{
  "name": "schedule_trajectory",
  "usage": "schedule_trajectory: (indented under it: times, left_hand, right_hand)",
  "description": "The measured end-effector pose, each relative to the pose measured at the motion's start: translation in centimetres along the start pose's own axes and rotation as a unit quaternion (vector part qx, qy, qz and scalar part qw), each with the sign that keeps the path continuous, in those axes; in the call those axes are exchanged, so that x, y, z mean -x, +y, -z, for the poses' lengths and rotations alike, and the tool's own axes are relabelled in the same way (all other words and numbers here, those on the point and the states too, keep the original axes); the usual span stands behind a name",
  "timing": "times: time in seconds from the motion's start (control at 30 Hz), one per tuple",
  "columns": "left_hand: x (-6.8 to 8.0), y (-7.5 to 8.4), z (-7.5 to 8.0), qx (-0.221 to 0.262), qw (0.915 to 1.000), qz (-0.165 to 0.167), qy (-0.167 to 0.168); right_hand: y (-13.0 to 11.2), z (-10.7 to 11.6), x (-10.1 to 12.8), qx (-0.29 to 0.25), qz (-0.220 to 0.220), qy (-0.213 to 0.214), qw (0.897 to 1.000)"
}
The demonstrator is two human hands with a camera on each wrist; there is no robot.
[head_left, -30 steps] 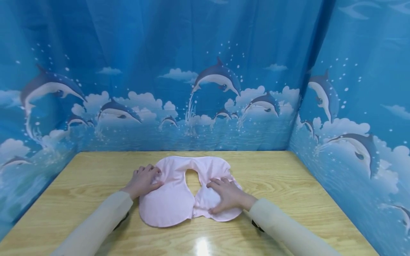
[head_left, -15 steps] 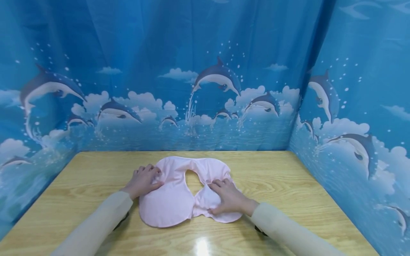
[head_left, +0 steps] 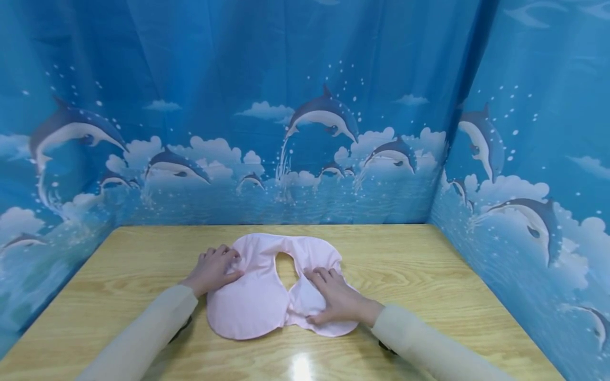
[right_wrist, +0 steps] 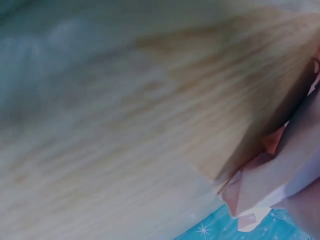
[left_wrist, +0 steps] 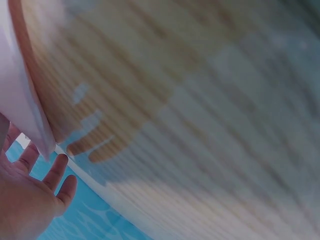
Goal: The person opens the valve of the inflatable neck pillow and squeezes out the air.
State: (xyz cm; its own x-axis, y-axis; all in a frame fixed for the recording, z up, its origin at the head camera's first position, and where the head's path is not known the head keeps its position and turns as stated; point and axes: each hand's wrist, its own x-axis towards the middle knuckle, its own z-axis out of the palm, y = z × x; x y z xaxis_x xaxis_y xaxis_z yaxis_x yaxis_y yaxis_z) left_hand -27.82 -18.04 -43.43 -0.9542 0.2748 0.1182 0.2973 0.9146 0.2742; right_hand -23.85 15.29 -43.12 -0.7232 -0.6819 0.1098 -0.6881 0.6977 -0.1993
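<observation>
A pale pink cloth bib (head_left: 248, 307) lies on the table in the head view, with an oval neck opening at its middle and creases around it. My left hand (head_left: 214, 269) rests on its left edge, thumb on the cloth and fingers loosely spread. In the left wrist view, the left hand (left_wrist: 37, 187) shows relaxed fingers beside the bib's edge (left_wrist: 22, 95). On the bib's right lobe my right hand (head_left: 340, 297) presses with spread fingers, thumb low. The right wrist view shows the bib's folded edge (right_wrist: 270, 182) raised; the fingers are mostly hidden there.
The wood-grain table (head_left: 410, 264) has a glossy surface with a bright reflection near the front. Blue dolphin-print curtains (head_left: 229, 79) stand along the back and both sides. Pale sleeves (head_left: 147, 328) cover both forearms.
My right hand moves slightly over the right lobe, and the cloth under it shifts, its lower edge coming a little nearer. A fold by the neck opening rises, then flattens. The left hand stays still.
</observation>
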Motion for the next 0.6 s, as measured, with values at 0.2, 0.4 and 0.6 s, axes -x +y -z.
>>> schedule_trajectory:
  times: [0.2,0.4,0.6]
  left_hand:
    - [-0.02,-0.11,-0.19,0.0,1.0,-0.003,0.007]
    - [0.01,-0.03,-0.27,0.001,1.0,-0.004,0.009]
    - [-0.03,0.02,-0.28,0.001,1.0,-0.002,0.007]
  right_hand:
    - [-0.15,0.22,0.08,0.0,-0.013,-0.012,1.0]
    - [-0.4,-0.12,0.35,-0.048,-0.061,0.005,0.997]
    - [-0.72,-0.04,0.47,-0.093,-0.118,0.007,0.989]
